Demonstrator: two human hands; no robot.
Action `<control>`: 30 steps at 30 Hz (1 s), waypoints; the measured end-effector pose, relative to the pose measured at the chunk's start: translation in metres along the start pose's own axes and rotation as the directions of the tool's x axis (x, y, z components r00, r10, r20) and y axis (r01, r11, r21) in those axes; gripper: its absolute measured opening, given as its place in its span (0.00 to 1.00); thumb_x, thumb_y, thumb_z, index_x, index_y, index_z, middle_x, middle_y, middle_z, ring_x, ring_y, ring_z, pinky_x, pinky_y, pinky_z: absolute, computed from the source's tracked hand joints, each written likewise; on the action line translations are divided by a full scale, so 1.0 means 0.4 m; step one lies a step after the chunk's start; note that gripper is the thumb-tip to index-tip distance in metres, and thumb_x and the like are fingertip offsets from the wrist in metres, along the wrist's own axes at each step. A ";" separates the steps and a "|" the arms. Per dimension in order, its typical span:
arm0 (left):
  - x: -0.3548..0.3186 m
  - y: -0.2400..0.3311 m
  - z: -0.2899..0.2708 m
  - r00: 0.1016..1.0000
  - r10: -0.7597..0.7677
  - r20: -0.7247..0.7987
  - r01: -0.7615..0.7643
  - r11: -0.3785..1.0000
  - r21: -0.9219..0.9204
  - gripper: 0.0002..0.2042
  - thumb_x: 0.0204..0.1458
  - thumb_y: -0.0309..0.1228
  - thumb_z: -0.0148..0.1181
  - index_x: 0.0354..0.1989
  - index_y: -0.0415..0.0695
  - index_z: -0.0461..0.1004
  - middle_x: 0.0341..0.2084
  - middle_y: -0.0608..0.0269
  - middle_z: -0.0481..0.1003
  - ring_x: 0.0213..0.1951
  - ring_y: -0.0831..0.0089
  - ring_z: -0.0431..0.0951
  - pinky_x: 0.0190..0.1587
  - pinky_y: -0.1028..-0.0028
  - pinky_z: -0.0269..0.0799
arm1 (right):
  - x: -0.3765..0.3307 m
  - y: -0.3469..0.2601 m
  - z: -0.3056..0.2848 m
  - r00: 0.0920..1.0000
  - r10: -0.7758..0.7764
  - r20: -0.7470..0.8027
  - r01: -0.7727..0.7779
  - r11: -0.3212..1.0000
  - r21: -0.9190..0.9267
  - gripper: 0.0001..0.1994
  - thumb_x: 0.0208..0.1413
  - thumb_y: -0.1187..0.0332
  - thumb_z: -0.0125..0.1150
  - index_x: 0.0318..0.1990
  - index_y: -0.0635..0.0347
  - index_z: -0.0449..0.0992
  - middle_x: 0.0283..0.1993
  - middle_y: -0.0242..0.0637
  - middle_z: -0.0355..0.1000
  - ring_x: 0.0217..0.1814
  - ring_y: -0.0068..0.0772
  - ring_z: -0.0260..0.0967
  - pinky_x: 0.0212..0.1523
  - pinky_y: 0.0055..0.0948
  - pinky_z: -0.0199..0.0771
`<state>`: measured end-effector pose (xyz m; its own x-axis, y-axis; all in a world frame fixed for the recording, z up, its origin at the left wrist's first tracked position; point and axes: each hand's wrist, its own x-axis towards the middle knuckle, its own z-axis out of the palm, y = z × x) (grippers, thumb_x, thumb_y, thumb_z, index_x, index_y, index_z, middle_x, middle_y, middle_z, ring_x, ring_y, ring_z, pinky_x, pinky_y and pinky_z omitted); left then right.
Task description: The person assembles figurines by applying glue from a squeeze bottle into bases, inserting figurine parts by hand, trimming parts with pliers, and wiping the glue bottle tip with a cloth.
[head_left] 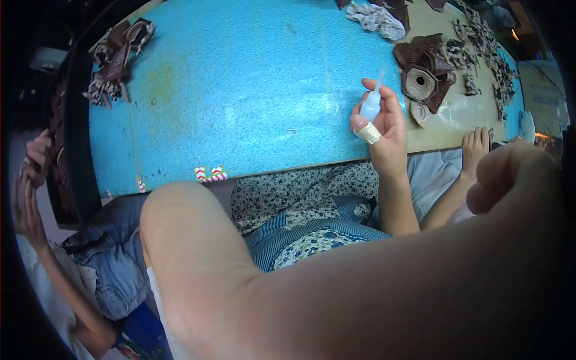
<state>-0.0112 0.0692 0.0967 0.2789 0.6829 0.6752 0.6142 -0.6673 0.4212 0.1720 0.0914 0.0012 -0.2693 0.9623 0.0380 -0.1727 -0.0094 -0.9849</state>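
My right hand (390, 129) is closed round a small translucent squeeze bottle (371, 107) with a thin nozzle pointing up, above the blue tabletop's near edge. A strip of pale tape wraps its thumb. Very near the camera, my bent left arm crosses the lower picture to the right. There my left hand (510, 171) is raised and dim, its fingers curled inward; whatever they hold, if anything, is hidden. Just right of the bottle lie brown moulded pieces (429, 57), one a pale ring-shaped piece (420, 84) with a dark hole.
More brown pieces (117, 63) lie at the table's far left. A crumpled white cloth (377, 21) and small speckled bits (474, 45) occupy the far right. Red-and-green striped stickers (210, 174) mark the near edge. Other people's hands (477, 149) are at right and left.
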 end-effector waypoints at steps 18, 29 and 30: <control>0.004 0.065 -0.022 0.985 -0.110 0.132 0.112 0.994 -0.004 0.27 0.33 0.35 0.72 0.44 0.41 0.71 0.31 0.58 0.75 0.26 0.65 0.75 0.28 0.71 0.70 | -0.008 -0.002 -0.022 0.993 -0.062 -0.100 0.078 0.982 0.170 0.21 0.47 0.81 0.60 0.46 0.61 0.57 0.39 0.37 0.63 0.39 0.25 0.64 0.40 0.25 0.67; -0.080 0.020 0.023 0.908 -0.403 0.112 0.408 0.913 -0.021 0.28 0.31 0.31 0.73 0.43 0.36 0.70 0.31 0.52 0.76 0.30 0.63 0.78 0.31 0.72 0.74 | -0.020 -0.018 -0.024 0.985 -0.126 -0.120 0.149 0.966 0.211 0.18 0.55 0.72 0.55 0.52 0.67 0.64 0.47 0.45 0.68 0.40 0.28 0.68 0.36 0.26 0.69; -0.084 0.019 0.026 0.903 -0.416 0.104 0.422 0.906 -0.035 0.27 0.31 0.31 0.73 0.43 0.36 0.70 0.31 0.52 0.75 0.29 0.64 0.78 0.31 0.72 0.74 | -0.022 -0.022 -0.025 0.986 -0.111 -0.124 0.136 0.966 0.220 0.19 0.57 0.69 0.53 0.54 0.69 0.64 0.48 0.47 0.68 0.40 0.28 0.69 0.36 0.26 0.69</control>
<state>-0.0081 0.0443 0.0710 0.0730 0.9256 0.3715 0.6484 -0.3271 0.6874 0.1853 0.0858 0.0081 -0.1292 0.9836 0.1255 -0.4115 0.0620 -0.9093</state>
